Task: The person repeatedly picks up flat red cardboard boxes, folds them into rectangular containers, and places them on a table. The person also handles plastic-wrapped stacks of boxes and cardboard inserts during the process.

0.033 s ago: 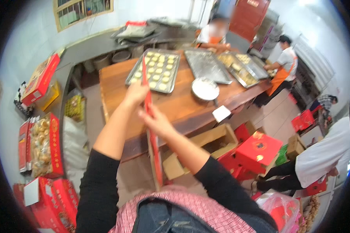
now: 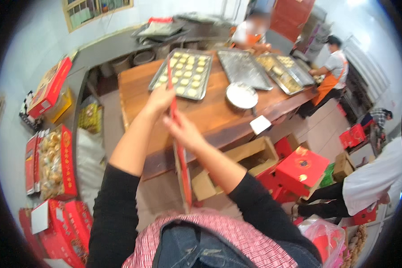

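A flat red cardboard piece (image 2: 186, 178), seen almost edge-on, stands upright in front of me. It runs from above the table down toward my apron. My left hand (image 2: 161, 99) is closed around its upper part. Lower down, my right hand (image 2: 186, 130) grips the cardboard from the right side, though some of its fingers are blurred. Beyond the left hand, a metal baking tray (image 2: 203, 91) with rows of small pale round dough pieces lies on the wooden table (image 2: 136, 96).
A bare metal tray (image 2: 243, 69), a bowl of white powder (image 2: 241, 95) and another filled tray (image 2: 291, 85) sit on the table. Open cardboard box (image 2: 254, 156) and red carton (image 2: 301, 169) stand below at right. Red boxes (image 2: 64, 163) line the left. Several people work at right.
The surroundings have shifted slightly up and to the right in the view. Both hands keep their hold on the red cardboard.
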### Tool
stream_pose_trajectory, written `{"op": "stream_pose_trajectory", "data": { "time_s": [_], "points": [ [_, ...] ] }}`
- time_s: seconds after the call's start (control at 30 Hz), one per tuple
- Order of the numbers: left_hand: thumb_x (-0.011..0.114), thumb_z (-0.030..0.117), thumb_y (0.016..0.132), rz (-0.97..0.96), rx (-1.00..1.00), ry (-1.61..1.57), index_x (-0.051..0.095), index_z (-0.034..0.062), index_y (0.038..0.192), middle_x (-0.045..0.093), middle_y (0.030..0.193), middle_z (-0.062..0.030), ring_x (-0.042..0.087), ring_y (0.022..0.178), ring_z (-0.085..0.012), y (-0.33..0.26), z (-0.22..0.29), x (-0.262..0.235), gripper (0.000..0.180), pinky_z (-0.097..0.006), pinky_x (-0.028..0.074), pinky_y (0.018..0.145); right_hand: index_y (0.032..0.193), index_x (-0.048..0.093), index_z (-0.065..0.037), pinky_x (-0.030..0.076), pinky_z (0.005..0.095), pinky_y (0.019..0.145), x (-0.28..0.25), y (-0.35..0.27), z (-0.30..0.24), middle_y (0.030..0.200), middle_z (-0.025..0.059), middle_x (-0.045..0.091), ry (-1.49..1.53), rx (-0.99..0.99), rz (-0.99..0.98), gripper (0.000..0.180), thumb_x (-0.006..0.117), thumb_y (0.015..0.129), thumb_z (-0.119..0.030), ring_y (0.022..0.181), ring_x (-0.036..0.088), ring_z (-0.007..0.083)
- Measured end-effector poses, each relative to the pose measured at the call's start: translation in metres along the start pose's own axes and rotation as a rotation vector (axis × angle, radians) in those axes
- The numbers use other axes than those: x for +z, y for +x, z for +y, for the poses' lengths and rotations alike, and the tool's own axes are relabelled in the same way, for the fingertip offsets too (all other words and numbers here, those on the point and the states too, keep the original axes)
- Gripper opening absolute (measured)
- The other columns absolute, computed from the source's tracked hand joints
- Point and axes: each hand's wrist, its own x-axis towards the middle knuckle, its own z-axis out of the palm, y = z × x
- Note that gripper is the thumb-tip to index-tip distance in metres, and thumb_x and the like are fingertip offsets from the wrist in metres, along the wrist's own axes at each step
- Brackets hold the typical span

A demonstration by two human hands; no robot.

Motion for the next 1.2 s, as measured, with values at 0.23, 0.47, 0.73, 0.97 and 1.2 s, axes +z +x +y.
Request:
{"op": "stream_pose_trajectory", "data": {
  "time_s": [0.23, 0.47, 0.73, 0.97, 1.2],
  "points": [
    [0.050, 0.060, 0.080, -0.244, -0.216, -0.094, 0.043, 0.0074, 0.112, 0.044, 0.070, -0.0035, 0.046, 0.054, -0.0122, 0.018, 0.006, -0.017, 0.062, -0.028, 0.043, 0.041, 0.117, 0.052, -0.006, 0.043, 0.0281, 0.065, -0.027, 0.039, -0.006, 0.099, 0.0031, 0.057, 0.060, 0.222, -0.066, 0.050, 0.048, 0.088, -0.046, 0.085, 0.051, 0.0121],
    [0.055, 0.040, 0.079, -0.343, -0.076, -0.079, 0.046, 0.0079, 0.118, 0.051, 0.101, -0.0129, 0.055, 0.078, -0.0197, 0.044, -0.014, -0.049, 0.051, -0.031, 0.049, 0.054, 0.083, 0.064, 0.003, 0.051, 0.0377, 0.065, -0.049, 0.059, -0.057, 0.075, 0.0199, 0.063, -0.378, 0.308, -0.041, 0.035, 0.053, 0.079, -0.030, 0.069, 0.063, 0.0316],
    [0.053, 0.029, 0.083, -0.254, 0.656, -0.142, 0.059, 0.0026, 0.086, 0.057, 0.088, -0.0095, 0.052, 0.093, -0.0229, 0.050, -0.040, -0.068, 0.028, -0.033, 0.035, 0.088, 0.076, 0.061, 0.001, 0.046, 0.0438, 0.068, -0.087, 0.045, -0.091, 0.077, 0.0229, 0.059, -1.108, 0.192, 0.014, 0.020, 0.051, 0.075, -0.016, 0.077, 0.058, 0.0376],
    [0.069, 0.006, 0.058, -0.163, 1.198, 0.313, 0.057, 0.0069, 0.073, 0.053, 0.067, -0.0050, 0.054, 0.073, -0.0231, -0.034, -0.021, -0.086, 0.020, -0.038, 0.034, 0.077, 0.079, 0.060, -0.006, 0.048, 0.0445, 0.068, -0.109, 0.036, -0.098, 0.077, 0.0178, 0.061, -1.490, 0.046, 0.090, 0.013, 0.052, 0.078, -0.016, 0.077, 0.060, 0.0363],
    [0.069, 0.007, 0.061, -0.037, 1.096, 0.307, 0.056, 0.0039, 0.074, 0.054, 0.070, -0.0088, 0.053, 0.073, -0.0260, -0.079, -0.049, -0.062, 0.018, -0.037, 0.035, 0.074, 0.097, 0.059, -0.005, 0.041, 0.0392, 0.088, -0.116, 0.042, -0.046, 0.105, 0.0142, 0.058, -1.397, 0.045, 0.022, 0.038, 0.066, 0.074, -0.034, 0.107, 0.049, 0.0317]
  ]
}}
